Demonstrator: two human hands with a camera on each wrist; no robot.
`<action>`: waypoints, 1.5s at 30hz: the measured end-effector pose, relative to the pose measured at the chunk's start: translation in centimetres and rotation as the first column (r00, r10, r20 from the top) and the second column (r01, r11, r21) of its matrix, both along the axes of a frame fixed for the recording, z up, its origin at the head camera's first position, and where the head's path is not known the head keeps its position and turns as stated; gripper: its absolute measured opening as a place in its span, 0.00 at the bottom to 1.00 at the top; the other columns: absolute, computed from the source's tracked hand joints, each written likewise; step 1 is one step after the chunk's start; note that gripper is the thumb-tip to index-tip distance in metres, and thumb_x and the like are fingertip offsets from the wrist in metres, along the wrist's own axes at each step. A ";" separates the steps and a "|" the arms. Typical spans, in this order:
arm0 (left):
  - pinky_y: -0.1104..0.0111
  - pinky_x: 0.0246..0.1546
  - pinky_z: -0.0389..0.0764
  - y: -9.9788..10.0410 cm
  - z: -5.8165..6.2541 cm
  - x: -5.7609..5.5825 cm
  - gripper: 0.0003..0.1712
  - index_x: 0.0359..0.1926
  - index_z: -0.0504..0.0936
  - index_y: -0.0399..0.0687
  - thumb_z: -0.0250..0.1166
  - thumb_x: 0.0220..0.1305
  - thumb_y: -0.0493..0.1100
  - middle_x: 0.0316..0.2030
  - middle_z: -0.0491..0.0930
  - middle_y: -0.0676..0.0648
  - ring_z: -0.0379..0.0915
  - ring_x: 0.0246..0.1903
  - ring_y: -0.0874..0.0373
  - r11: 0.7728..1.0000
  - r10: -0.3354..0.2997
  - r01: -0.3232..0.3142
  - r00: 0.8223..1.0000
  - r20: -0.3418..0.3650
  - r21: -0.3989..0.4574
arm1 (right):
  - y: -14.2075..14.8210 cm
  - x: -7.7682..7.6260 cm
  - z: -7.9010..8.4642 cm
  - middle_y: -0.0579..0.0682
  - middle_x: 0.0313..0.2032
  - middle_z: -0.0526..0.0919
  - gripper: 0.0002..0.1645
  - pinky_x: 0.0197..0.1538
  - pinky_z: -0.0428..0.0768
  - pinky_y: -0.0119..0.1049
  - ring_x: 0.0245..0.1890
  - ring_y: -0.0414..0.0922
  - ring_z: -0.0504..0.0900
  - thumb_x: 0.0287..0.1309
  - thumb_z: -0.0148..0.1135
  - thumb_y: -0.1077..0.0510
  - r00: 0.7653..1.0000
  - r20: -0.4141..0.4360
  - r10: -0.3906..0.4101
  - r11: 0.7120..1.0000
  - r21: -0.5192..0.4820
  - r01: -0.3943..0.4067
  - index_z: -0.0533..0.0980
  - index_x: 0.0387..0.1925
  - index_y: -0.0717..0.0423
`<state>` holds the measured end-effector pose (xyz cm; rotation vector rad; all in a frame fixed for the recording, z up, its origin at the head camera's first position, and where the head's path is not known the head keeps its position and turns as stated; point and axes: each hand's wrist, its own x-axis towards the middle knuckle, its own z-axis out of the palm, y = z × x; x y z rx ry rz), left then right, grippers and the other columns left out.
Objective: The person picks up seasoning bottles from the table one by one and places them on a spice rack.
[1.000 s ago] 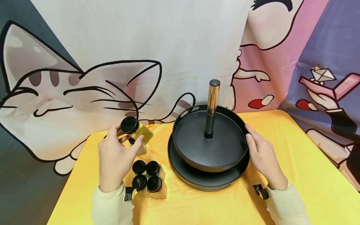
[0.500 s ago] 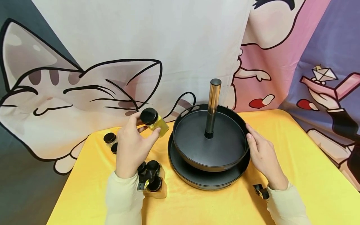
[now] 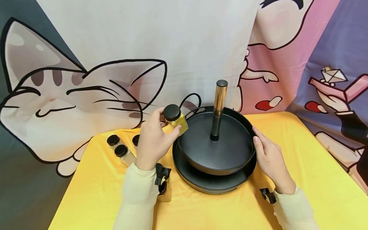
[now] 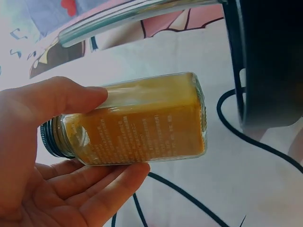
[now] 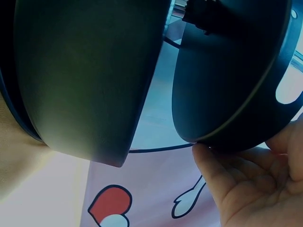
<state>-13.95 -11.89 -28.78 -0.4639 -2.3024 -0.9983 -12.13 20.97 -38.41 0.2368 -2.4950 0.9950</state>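
My left hand [image 3: 156, 140] pinches a square glass spice jar [image 3: 181, 124] between thumb and fingers, at the left rim of a black two-tier turntable rack. The jar is tilted, its black lid up and to the left; in the left wrist view yellow-brown powder and fine white print show on the jar [image 4: 142, 127]. With thumb and fingers, my right hand [image 3: 270, 159] holds the right rim of the upper tray [image 3: 198, 150], which sits above the wider lower tray [image 3: 218, 187]. In the right wrist view, fingertips meet the upper tray [image 5: 227, 85] along its outer wall.
A gold-and-black post [image 3: 219, 102] rises from the upper tray. Several black-lidded jars [image 3: 121, 150] stand at the table's left. More jars [image 3: 165, 195] are mostly hidden under the left wrist. A printed cloth [image 3: 187, 48] hangs behind the yellow tablecloth [image 3: 299, 143].
My left hand has carried the spice jar rightward and slightly up, from over the other jars to the upper tray's left rim. The right hand stays at the tray.
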 end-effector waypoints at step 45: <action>0.65 0.37 0.80 2.3 -2.3 -2.0 0.32 0.51 0.73 0.38 0.73 0.48 0.48 0.35 0.82 0.45 0.80 0.34 0.56 0.990 0.085 -0.060 0.978 0.192 -0.131 | -0.1 -0.2 -0.2 0.56 0.59 0.72 0.24 0.57 0.67 0.49 0.57 0.56 0.71 0.69 0.44 0.54 0.999 -0.033 -0.015 1.000 0.018 0.016 0.66 0.64 0.53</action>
